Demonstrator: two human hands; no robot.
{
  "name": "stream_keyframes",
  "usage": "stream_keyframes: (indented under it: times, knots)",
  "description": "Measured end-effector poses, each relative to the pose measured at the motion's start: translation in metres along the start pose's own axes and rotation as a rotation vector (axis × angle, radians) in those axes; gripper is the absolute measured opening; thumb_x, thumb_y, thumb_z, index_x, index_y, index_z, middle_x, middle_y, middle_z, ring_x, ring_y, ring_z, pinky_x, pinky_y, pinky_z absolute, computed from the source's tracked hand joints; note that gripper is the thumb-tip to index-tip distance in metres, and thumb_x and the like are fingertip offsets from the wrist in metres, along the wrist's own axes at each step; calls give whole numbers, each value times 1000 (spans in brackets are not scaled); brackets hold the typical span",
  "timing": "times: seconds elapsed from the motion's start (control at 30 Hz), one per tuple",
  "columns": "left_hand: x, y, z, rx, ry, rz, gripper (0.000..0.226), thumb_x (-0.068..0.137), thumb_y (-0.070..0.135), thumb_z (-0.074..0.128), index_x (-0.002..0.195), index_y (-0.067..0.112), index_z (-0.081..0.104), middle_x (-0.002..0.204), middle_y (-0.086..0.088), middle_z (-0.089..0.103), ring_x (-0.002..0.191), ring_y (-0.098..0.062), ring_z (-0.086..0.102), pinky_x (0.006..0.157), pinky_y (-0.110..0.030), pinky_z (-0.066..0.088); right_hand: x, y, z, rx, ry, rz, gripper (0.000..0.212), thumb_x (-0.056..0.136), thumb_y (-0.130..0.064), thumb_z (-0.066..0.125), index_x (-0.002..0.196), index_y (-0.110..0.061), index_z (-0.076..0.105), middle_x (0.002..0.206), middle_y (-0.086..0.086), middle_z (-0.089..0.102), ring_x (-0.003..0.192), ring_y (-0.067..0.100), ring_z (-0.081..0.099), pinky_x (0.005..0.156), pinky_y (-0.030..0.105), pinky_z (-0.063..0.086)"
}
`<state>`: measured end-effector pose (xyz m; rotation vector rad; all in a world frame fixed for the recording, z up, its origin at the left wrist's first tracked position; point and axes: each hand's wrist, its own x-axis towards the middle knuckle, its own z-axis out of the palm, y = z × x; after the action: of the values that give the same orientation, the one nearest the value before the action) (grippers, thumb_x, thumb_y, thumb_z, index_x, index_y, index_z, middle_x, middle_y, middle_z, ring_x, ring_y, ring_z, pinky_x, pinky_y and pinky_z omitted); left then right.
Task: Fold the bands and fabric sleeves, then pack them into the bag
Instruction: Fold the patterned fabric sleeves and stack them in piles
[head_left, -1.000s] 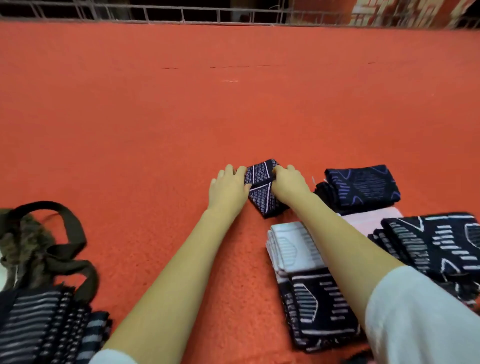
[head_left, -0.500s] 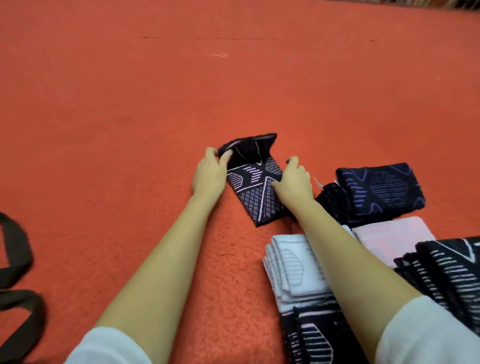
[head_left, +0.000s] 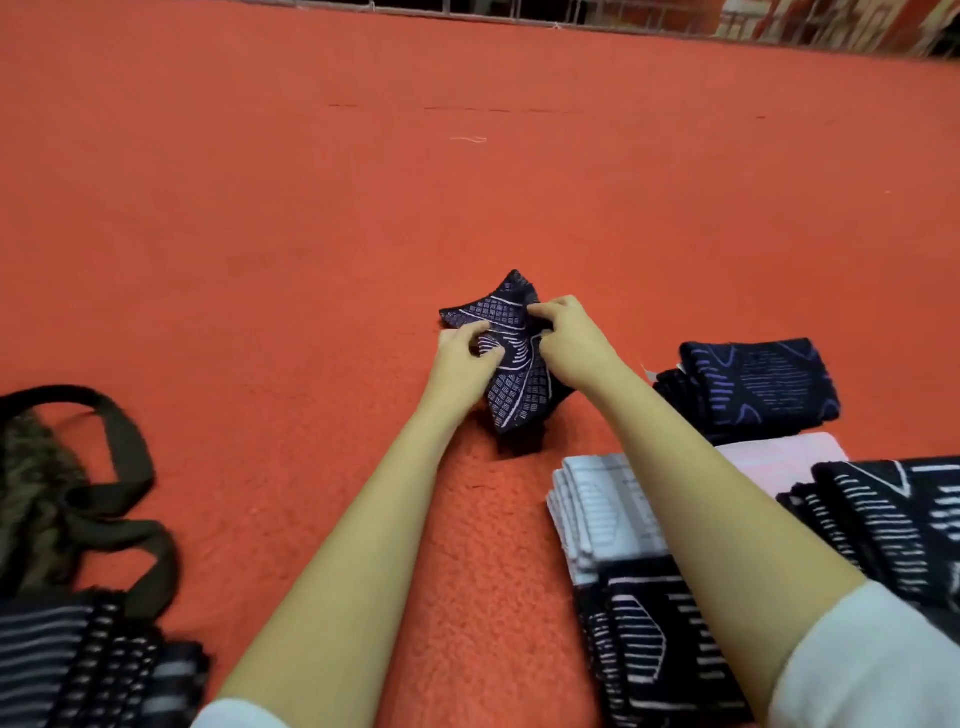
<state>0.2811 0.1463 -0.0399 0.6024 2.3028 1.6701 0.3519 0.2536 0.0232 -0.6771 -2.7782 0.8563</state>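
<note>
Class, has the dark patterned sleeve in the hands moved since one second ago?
Yes, upward: the dark patterned sleeve lay flat on the red carpet and is now lifted above it.

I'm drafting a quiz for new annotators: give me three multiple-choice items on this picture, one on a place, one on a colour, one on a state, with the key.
1. Where in the view does the bag lie?
A. Lower left
B. Lower right
C. Top centre

2. What colour is the carpet?
A. Blue
B. Orange-red
C. Grey

3. What is the state of the dark patterned fabric piece in the middle?
A. Lying flat, untouched
B. Gripped by the left hand and right hand
C. Packed away

Key:
1 A: its dark straps curl along the lower left edge.
2 B: orange-red covers the whole floor.
3 B: fingers of both hands pinch it, and it is crumpled rather than flat.
</note>
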Motion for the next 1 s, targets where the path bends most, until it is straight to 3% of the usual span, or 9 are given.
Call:
stream_keyframes:
  times: [0.07, 0.27, 0.4, 0.5, 0.6, 0.67, 0.8, 0.9, 1.0]
  knots:
    - [-15, 7, -11, 15, 41, 23, 44, 89, 6, 59, 131, 5, 48, 130, -16, 38, 117, -24, 48, 107, -27, 33, -9, -14, 2, 30, 22, -65, 48, 90, 4, 37, 135, -4, 47, 137, 13, 40, 125, 27, 44, 105, 31, 30]
    - [-67, 11, -70, 116, 203, 226, 52, 88, -12, 41, 138, 4, 40, 131, -10, 33, 115, -9, 37, 92, 6, 18, -58, -53, 27, 246, 125, -204, 44, 94, 2, 40, 137, -2, 44, 130, 12, 42, 116, 21, 46, 98, 18, 27]
    - [-118, 0, -102, 185, 294, 280, 50, 87, -13, 40, 132, 7, 48, 129, -7, 42, 115, -3, 38, 95, 4, 18, -113, -59, 64, 418, 224, -251, 44, 93, 2, 47, 136, -3, 46, 118, 7, 42, 92, 7, 43, 88, 2, 29]
    - [-154, -22, -106, 295, 296, 200, 48, 89, -8, 43, 133, 11, 47, 130, -5, 43, 108, -2, 41, 91, 2, 23, -150, -47, 100, 420, 158, -220, 45, 93, 0, 49, 137, -4, 45, 120, 6, 40, 80, 2, 43, 82, -3, 27]
    - [-180, -44, -99, 495, 255, 66, 49, 90, 0, 48, 136, 14, 44, 130, -9, 40, 114, -22, 44, 99, -29, 34, -171, -33, 120, 322, 82, -159, 35, 93, -4, 50, 128, -5, 54, 129, 12, 39, 92, 7, 45, 88, 7, 29]
    - [-192, -49, -95, 652, 266, 44, 45, 90, 6, 50, 134, 14, 46, 132, -10, 39, 121, -27, 38, 100, -40, 33, -177, -29, 122, 287, 94, -193, 26, 92, -5, 52, 116, -6, 61, 129, 12, 39, 99, 14, 49, 93, 16, 33]
    - [-207, -46, -94, 768, 270, 166, 34, 90, 15, 55, 124, 15, 53, 129, -7, 44, 119, -25, 38, 95, -41, 34, -180, -23, 116, 113, 128, -274, 22, 88, -8, 57, 109, -8, 63, 129, 12, 41, 116, 27, 44, 100, 37, 38]
    - [-215, -46, -95, 739, 156, 329, 25, 88, 28, 60, 108, 13, 62, 111, -7, 53, 103, -27, 50, 86, -43, 44, -184, -12, 114, 10, 168, -322, 19, 86, -8, 59, 104, -10, 65, 126, 12, 46, 110, 29, 44, 94, 44, 40]
    - [-227, -59, -98, 806, 11, 468, 42, 82, 51, 50, 103, 18, 65, 105, -1, 58, 96, -23, 56, 79, -38, 46, -189, -2, 117, 61, 140, -352, 17, 87, -12, 56, 99, -14, 68, 114, 7, 53, 105, 27, 48, 90, 47, 42]
